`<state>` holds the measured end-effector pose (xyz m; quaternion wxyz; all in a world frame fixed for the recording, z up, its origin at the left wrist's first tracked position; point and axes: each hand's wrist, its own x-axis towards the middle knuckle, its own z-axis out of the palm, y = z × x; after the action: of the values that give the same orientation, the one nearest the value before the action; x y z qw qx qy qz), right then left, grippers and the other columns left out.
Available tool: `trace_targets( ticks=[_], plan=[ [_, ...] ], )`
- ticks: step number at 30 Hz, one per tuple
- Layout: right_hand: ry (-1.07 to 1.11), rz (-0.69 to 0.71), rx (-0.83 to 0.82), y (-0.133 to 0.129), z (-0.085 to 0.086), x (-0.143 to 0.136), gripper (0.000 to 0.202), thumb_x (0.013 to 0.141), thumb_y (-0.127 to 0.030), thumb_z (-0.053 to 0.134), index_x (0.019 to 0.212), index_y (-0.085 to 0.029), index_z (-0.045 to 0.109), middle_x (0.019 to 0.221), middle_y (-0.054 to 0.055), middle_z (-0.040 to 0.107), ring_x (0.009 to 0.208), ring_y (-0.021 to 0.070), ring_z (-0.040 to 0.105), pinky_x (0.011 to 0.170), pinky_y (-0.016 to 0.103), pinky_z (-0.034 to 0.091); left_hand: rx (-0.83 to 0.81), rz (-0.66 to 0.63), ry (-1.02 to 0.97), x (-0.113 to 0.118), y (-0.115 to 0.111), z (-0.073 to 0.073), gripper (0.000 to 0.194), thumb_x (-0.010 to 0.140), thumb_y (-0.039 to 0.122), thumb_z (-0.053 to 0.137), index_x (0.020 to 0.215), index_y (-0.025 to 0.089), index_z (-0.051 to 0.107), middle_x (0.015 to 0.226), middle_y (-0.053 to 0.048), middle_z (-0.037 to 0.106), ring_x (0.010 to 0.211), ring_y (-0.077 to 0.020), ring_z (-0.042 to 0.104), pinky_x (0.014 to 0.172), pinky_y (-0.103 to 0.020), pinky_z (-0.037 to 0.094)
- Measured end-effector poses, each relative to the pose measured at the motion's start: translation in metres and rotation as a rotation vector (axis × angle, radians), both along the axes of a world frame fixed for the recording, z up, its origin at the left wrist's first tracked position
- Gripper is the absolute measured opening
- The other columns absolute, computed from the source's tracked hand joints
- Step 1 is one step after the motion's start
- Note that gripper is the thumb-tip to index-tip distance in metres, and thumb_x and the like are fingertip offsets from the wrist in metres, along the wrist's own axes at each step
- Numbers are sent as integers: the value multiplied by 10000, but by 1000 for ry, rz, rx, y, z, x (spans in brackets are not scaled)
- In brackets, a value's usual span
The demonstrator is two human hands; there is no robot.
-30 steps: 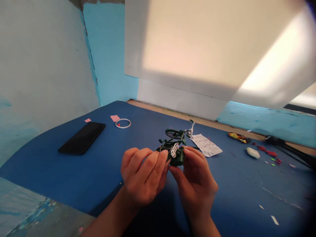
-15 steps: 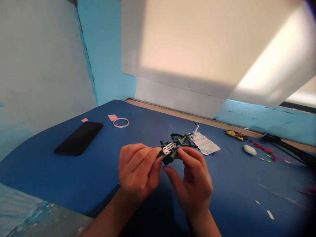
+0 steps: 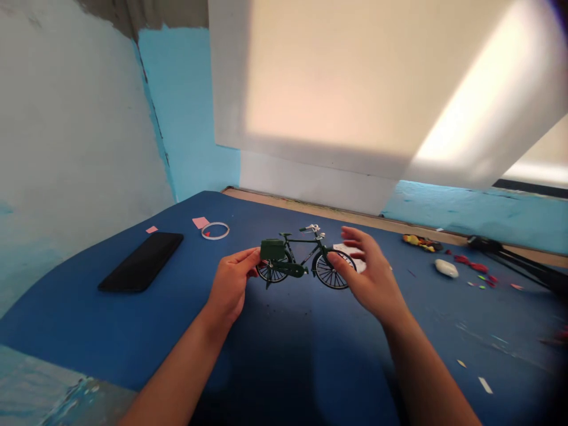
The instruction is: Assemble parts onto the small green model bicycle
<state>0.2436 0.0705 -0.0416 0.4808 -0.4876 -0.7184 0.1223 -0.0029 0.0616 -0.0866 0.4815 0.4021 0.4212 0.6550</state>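
step: we stand the toy bicycle (image 3: 302,263) upright on the table (image 3: 133,331) | left hand (image 3: 233,284) pinches its rear, keep it light | right hand (image 3: 370,272) open, fingers loose at front wheel, steady it there

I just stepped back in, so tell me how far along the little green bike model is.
Looks done: the green model bicycle stands upright on the blue table with both wheels, handlebars, saddle and rear box fitted. In hand: the left hand holds its rear end, and the right hand is open by the front wheel. Left: I can't see any unfitted part; small bits lie at the right.
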Motion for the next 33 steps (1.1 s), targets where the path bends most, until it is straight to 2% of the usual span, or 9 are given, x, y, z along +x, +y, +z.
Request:
trace_targets(
  ticks=[3,6,11,14,16,19,26,29,33],
  plan=[
    [70,356,-420,15,9,7,530,859,-485,657,1313,-228,566,1109,109,697,978,248,681,864,434,557,-67,-143,17,-4,8,4,308,729,420,763,878,152,797,824,-75,709,743,-146,559,638,-245,385],
    [186,529,-539,20,6,6,438,846,-461,677,1192,-195,648,986,87,725,845,209,697,778,372,561,-68,-220,212,-7,11,5,355,780,479,717,936,170,795,836,-67,707,724,-137,534,626,-242,359],
    [212,435,-410,21,-13,-1,293,865,-429,653,1017,-183,703,834,44,701,711,163,628,643,300,479,-31,-120,430,-3,8,-3,531,875,622,550,1026,163,769,854,-77,724,753,-171,569,639,-263,400],
    [159,399,-347,20,-19,-2,260,880,-415,633,951,-177,710,816,39,697,692,153,593,624,287,440,38,-82,496,0,6,-6,619,907,667,452,1111,154,733,1026,-110,734,916,-226,628,714,-298,470],
    [165,404,-319,18,-19,-1,256,889,-410,622,958,-181,714,836,42,707,717,160,603,647,290,447,103,-114,525,1,5,-7,594,864,642,561,1185,160,693,1150,-117,713,1019,-254,640,818,-331,501],
    [165,446,-285,16,-18,2,238,903,-396,613,962,-195,725,889,46,722,783,172,629,699,296,461,122,-199,496,0,3,-5,583,765,526,743,1215,165,661,1187,-114,706,1043,-268,657,915,-369,507],
    [163,521,-274,20,-22,8,217,899,-390,633,965,-206,727,889,44,723,782,173,638,694,293,474,185,-264,484,-5,0,-5,432,784,402,742,1144,174,672,1081,-84,721,985,-234,665,904,-361,506],
    [161,509,-238,23,-26,8,220,885,-389,641,954,-195,718,863,52,720,782,193,660,708,315,507,304,-170,625,-6,-3,-4,349,787,351,749,1096,203,683,1026,-52,717,946,-207,659,867,-330,502],
    [96,372,-69,30,-32,7,225,895,-367,621,1011,-204,724,981,81,740,930,234,678,837,373,515,566,33,865,2,-13,-4,284,771,327,792,998,207,670,937,-25,705,863,-174,653,790,-289,501]
  ],
)
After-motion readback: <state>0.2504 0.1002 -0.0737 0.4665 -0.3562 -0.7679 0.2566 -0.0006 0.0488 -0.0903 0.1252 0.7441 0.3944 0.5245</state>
